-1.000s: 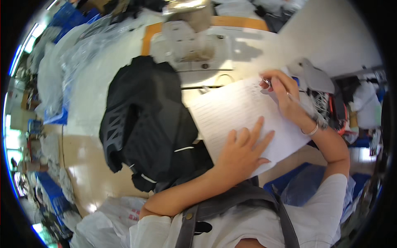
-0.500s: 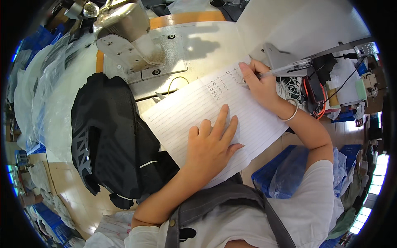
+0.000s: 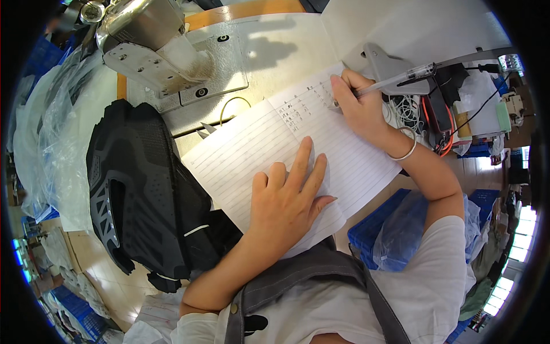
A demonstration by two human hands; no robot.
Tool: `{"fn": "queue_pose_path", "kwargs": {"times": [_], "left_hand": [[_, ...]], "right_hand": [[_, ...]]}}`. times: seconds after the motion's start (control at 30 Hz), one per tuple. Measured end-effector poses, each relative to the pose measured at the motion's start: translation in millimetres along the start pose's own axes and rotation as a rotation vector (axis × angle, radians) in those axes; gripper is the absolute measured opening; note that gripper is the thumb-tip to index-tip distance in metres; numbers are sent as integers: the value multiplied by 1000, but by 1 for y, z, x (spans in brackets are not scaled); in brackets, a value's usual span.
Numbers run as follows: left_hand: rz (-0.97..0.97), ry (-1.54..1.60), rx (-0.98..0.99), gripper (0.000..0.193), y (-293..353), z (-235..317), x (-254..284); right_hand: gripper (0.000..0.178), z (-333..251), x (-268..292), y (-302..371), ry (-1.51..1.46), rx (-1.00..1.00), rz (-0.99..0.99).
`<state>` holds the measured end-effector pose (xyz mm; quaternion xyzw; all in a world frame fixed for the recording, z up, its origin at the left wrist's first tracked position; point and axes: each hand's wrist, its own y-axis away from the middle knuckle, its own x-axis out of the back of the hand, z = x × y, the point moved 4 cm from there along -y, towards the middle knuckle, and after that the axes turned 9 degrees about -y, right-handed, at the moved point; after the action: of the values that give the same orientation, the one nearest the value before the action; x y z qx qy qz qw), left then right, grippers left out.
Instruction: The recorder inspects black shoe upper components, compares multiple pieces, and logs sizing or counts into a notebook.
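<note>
A lined notebook (image 3: 229,155) lies open in front of me, with rows of small handwriting near the top of its right page. My left hand (image 3: 286,198) rests flat on the paper, fingers spread, holding nothing. Higher up on the right page, my right hand (image 3: 362,109) is closed around a clear pen (image 3: 395,80). The pen's tip is down at the page beside the writing, partly hidden by the fingers. Left of the notebook sits a black fabric piece (image 3: 137,183) with a grey patterned panel, touching the notebook's lower left side.
A metal sewing machine (image 3: 154,46) stands at the back left on a pale tabletop (image 3: 275,51). Scissor-like metal tips (image 3: 207,129) poke out at the notebook's edge. Clear plastic bags (image 3: 57,137) hang at the left. A blue crate (image 3: 372,235) stands below right, near tangled white cables (image 3: 407,112).
The view has shifted slightly, so the machine and the black fabric piece sit further left and higher. My right hand still grips the pen at the page; my left hand stays flat.
</note>
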<state>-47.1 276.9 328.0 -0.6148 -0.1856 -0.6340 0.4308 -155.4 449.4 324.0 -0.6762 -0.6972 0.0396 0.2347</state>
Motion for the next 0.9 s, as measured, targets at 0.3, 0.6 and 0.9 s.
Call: {"fn": "queue_pose_path", "kwargs": {"times": [0.3, 0.6, 0.9], "left_hand": [[23, 33, 65, 59, 6, -1, -3], [74, 80, 57, 61, 10, -1, -7], [34, 64, 39, 59, 6, -1, -4]], "right_hand": [[33, 4, 3, 3, 31, -66, 68], [35, 3, 0, 2, -18, -63, 56], [33, 1, -1, 2, 110, -28, 193]]}}
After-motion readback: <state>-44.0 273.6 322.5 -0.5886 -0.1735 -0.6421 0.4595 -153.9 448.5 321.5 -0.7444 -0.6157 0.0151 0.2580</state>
